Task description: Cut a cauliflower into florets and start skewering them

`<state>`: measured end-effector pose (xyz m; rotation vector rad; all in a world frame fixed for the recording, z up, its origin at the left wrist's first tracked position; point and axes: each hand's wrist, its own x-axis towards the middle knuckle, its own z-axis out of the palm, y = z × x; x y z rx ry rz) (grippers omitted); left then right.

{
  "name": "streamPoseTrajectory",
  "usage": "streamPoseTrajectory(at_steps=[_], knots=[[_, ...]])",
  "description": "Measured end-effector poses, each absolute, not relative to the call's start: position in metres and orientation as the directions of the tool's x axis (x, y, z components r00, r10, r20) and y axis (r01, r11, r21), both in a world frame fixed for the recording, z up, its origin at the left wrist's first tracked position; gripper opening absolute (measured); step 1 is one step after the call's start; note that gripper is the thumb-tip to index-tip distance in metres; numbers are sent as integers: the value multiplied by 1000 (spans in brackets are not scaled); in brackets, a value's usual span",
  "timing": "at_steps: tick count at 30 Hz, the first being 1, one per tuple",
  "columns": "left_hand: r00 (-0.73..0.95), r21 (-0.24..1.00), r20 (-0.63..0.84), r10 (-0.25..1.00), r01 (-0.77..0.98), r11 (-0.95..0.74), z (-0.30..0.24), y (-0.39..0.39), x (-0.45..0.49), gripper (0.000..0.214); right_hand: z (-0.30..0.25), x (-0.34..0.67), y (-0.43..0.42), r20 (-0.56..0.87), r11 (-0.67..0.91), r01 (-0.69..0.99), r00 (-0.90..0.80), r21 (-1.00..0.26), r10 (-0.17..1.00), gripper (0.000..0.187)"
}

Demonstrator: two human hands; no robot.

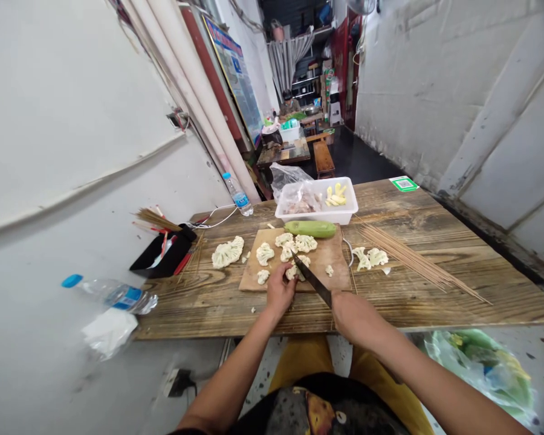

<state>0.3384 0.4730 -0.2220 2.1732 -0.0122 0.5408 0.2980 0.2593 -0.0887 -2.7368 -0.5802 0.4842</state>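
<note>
My right hand [353, 315] is closed around the handle of a knife [315, 281], whose dark blade slants up and left over the cutting board [254, 272]. The blade lies against a cauliflower floret [294, 273]. Closed on that floret from the left is my left hand [281, 290], its fingertips partly hidden. More cauliflower pieces [306, 243] lie on the board, with a small one [329, 270] right of the blade. A pale green zucchini-like vegetable [310, 228] rests along the board's far edge.
A white tray [278, 214] with bagged food and yellow pieces stands behind the board. Skewers [417, 263] and cauliflower [370, 258] lie right; a larger cauliflower piece [228, 252], black box [161, 260] and water bottles [241, 199] are left. A lined bin [485, 368] stands below right.
</note>
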Motion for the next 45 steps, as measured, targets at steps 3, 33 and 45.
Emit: streamPoseTrajectory(at_steps=[3,33,45], knots=[[880,789,427,210,-249,-562,-226,480,338,28,-85,303,248,-278,-886,341,859,-315,430,25],[928,667,347,139,-140,-732,-220,501,320,34,-107,295,243,-310,-845,466,788,-263,531,26],[932,699,320,170,-111,-706,-225,508,324,31,-89,311,276,-424,-860,486,753,-157,503,21]])
